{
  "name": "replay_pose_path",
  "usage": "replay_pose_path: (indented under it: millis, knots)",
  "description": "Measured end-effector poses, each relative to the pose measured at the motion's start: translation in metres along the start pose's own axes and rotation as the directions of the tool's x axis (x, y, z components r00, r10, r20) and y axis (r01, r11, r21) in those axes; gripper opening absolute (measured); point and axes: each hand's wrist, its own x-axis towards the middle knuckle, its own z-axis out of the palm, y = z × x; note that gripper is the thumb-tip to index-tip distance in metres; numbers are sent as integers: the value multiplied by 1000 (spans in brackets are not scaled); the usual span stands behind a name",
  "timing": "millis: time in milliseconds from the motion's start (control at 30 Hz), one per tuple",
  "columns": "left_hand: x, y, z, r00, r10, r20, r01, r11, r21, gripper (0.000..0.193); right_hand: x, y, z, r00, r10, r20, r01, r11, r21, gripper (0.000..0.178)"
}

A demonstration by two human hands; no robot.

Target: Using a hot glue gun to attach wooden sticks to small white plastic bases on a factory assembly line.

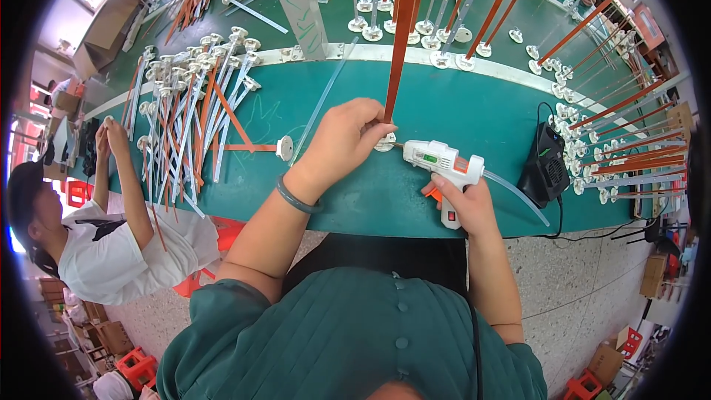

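My left hand (342,137) pinches the lower end of a long reddish-brown strip (400,67), which stands upright from a small round white base (384,142) on the green table. In my right hand (471,204) is a white hot glue gun (443,159), its fingers around the handle by the orange trigger. The gun's nozzle points left, close to the white base; whether it touches cannot be made out. From the back of the gun a clear glue stick (518,196) trails toward the table's front edge.
Many strips with white bases lie piled (196,104) at left. More stand upright (444,37) at the back and lie along the right. A clear strip (326,96) rests near my left hand. A black fan-like device (544,167) stands right. A co-worker (111,230) sits left.
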Motion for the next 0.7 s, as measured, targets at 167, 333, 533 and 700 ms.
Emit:
replay_pose_path:
  millis: [167,333,533,700]
  knots:
    - [0,-2,0,1000,-2,1,2,1000,-22,13,4,-1,2,1000,-13,12,13,1000,-23,33]
    - [1,-5,0,1000,-16,-3,16,999,-51,13,7,-8,6,1000,20,1,-20,1000,6,27]
    - [1,-4,-4,998,-54,44,56,998,-36,10,11,-5,7,1000,-17,12,17,1000,-11,30]
    - [1,-5,-5,997,-59,52,60,998,-17,12,10,-8,7,999,23,-25,-23,1000,-17,28]
